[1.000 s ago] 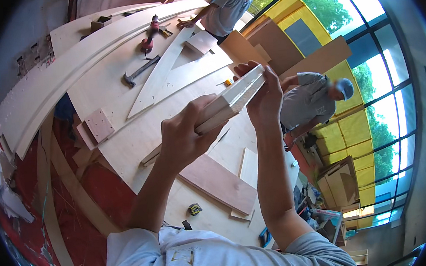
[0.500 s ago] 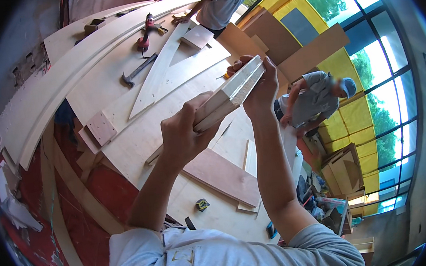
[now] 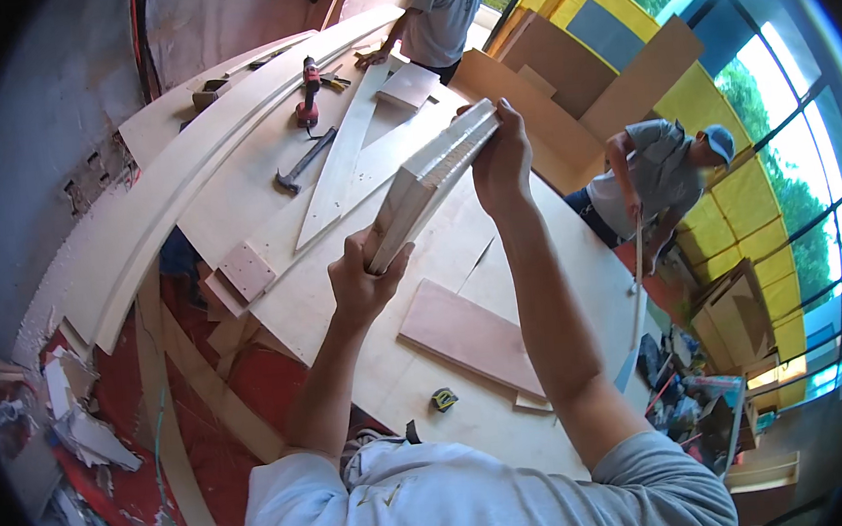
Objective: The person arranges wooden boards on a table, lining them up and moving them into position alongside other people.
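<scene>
I hold a short pale wooden board up in front of me, its layered edge facing me. My left hand is closed around its lower left end, thumb on the near side. My right hand grips the upper right end, and its fingertips are partly hidden behind the wood. Below the board lies the large plywood sheet, with a pinkish plank and a small tape measure on it.
A claw hammer and a red cordless drill lie beyond, beside a long curved panel. One co-worker leans at the far end; another holds a long strip at the right. Scraps litter the left floor.
The board has turned to a steeper slant, and my left hand has shifted its grip along it. My view has swung, and the co-worker at the right now holds a long strip upright.
</scene>
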`<state>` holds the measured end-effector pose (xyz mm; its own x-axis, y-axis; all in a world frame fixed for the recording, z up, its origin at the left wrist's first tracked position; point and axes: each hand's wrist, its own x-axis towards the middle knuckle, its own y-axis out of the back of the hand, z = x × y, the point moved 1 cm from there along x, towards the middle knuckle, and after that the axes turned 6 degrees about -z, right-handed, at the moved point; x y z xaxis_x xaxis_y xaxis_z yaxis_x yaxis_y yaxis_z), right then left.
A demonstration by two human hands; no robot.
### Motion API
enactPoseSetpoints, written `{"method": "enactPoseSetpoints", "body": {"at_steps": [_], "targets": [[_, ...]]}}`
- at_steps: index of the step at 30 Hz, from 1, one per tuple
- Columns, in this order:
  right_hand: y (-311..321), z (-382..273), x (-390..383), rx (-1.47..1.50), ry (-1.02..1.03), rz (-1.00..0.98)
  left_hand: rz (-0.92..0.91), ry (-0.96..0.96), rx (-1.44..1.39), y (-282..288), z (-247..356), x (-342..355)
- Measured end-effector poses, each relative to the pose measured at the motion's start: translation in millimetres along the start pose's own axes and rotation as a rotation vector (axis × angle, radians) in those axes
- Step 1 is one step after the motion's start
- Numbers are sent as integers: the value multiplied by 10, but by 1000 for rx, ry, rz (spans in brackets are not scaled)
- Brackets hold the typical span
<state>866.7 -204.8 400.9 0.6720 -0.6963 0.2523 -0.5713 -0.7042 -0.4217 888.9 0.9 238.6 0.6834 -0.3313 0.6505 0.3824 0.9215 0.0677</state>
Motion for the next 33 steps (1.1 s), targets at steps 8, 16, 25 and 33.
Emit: {"method": "enactPoseSetpoints", "body": {"at_steps": [8, 16, 25, 33], "targets": [[89, 107, 123, -32, -51, 10, 8, 116, -40, -118, -448, -333], [998, 425, -753, -138, -271, 0, -25, 352, 69, -8, -289, -63], [2660, 529, -3179, -295, -599, 380, 216, 560, -688, 603, -427, 645], [1560, -293, -2934, -397, -27, -10, 124, 631, -801, 396, -797, 341]]}}
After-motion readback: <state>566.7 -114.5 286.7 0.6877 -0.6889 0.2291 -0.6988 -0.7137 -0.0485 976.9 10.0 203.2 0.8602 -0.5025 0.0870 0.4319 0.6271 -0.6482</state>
